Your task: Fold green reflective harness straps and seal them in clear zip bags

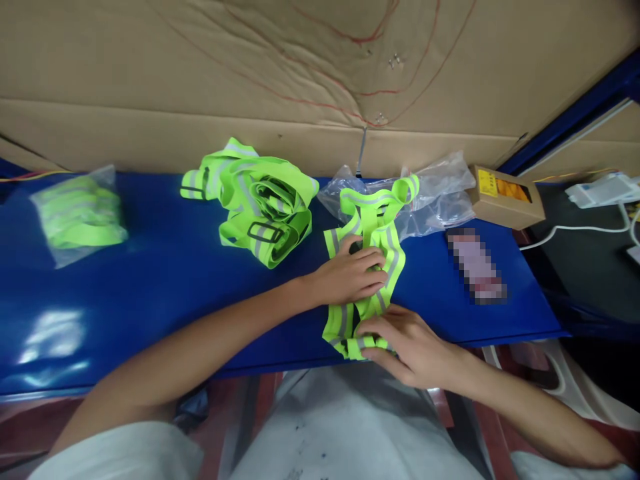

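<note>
A neon-yellow reflective strap harness [395, 253] with grey stripes lies in folds near the table's front edge. Across its middle rests my left hand [350, 273], its bent fingers closed over the webbing and pressing it down. My right hand [410, 343] pinches the folded near end of the same harness between thumb and fingers. The fingers hide part of the webbing. To the left, a loose heap of similar reflective straps [265, 197] with black buckles [265, 232] sits apart from both hands.
A bagged reflective harness [83, 213] lies at the far left of the blue table [165, 300]. Behind the harness are crumpled clear plastic bags [440, 193]. An open cardboard box [507, 200] and a blurred-out flat object [477, 267] are at right. Cardboard [200, 67] stands behind the table.
</note>
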A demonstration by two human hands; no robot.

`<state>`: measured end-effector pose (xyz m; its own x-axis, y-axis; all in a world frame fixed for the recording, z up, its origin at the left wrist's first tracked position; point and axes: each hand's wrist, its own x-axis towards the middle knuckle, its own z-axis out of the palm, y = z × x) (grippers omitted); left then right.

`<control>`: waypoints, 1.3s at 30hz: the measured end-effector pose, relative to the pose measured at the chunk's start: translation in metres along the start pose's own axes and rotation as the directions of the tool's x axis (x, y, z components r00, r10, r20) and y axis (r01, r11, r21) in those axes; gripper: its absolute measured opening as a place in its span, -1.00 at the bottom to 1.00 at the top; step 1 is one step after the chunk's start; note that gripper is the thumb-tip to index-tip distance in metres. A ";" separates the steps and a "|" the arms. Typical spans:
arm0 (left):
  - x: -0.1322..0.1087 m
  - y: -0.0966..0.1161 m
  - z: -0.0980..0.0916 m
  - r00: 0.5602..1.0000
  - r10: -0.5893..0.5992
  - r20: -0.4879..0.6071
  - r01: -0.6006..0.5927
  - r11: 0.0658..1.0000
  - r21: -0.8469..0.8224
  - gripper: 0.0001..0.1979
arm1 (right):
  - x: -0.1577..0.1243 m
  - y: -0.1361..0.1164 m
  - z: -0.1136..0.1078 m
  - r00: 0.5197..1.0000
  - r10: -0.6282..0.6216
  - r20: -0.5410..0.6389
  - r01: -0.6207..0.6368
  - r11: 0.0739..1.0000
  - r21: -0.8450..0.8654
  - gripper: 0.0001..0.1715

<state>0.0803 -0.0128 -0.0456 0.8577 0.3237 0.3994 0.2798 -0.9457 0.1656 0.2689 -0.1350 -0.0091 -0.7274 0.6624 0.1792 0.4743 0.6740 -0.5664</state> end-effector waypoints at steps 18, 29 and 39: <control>-0.002 -0.014 -0.002 1.000 -0.013 -0.013 0.014 0.999 0.049 -0.69 | 0.000 0.008 0.017 0.998 -0.058 -0.006 0.046 0.838 -0.544 -0.10; -0.003 -0.010 -0.003 0.998 -0.064 0.012 0.064 0.998 0.008 -0.70 | 0.001 0.007 0.021 0.985 -0.093 -0.144 -0.001 0.837 -0.547 -0.53; -0.004 -0.003 -0.003 0.994 0.031 0.107 -0.020 0.994 -0.108 -0.71 | 0.019 0.005 -0.009 0.989 0.130 -0.077 -0.145 0.961 -0.237 -0.61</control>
<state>0.0750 -0.0112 -0.0453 0.9072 0.2890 0.3058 0.2147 -0.9430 0.2543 0.2621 -0.1160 -0.0009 -0.6192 0.7677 0.1652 0.6784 0.6289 -0.3797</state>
